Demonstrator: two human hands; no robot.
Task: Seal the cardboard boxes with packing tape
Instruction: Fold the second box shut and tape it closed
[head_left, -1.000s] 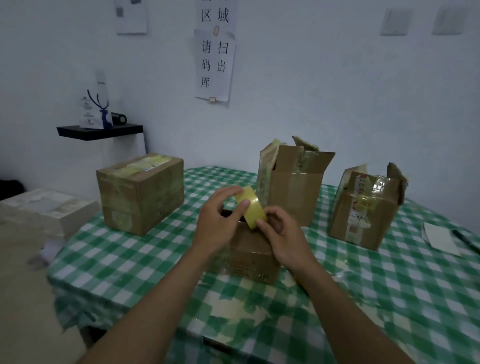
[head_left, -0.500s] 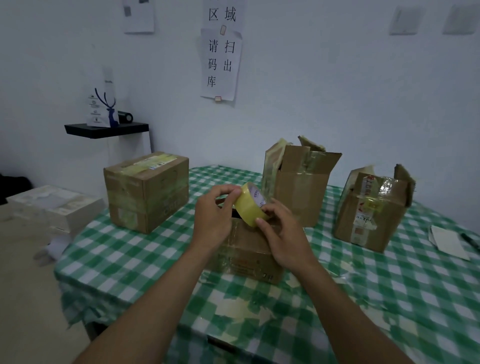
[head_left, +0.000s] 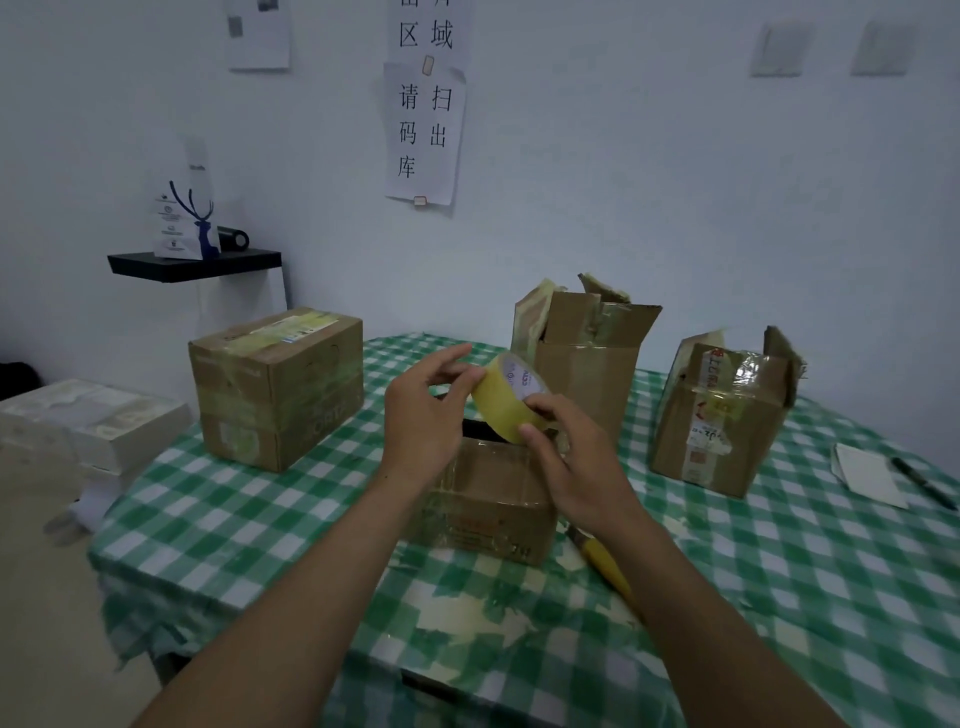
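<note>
The yellowish tape roll (head_left: 506, 400) is tilted in the air just above the small open box (head_left: 493, 499), near the front of the green-checked surface (head_left: 260, 519). The right grip (head_left: 582, 467) curls round its lower edge and the left grip (head_left: 421, 415) pinches its upper edge. A sealed box (head_left: 275, 387) stands to the left, and a tall open box (head_left: 587, 358) behind.

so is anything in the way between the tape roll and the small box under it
Nothing visible does. The left hand and right hand hold the tape roll just above the small box, with no thing between them. The open box behind stands apart, and a yellow-handled tool lies beside the small box.
</note>
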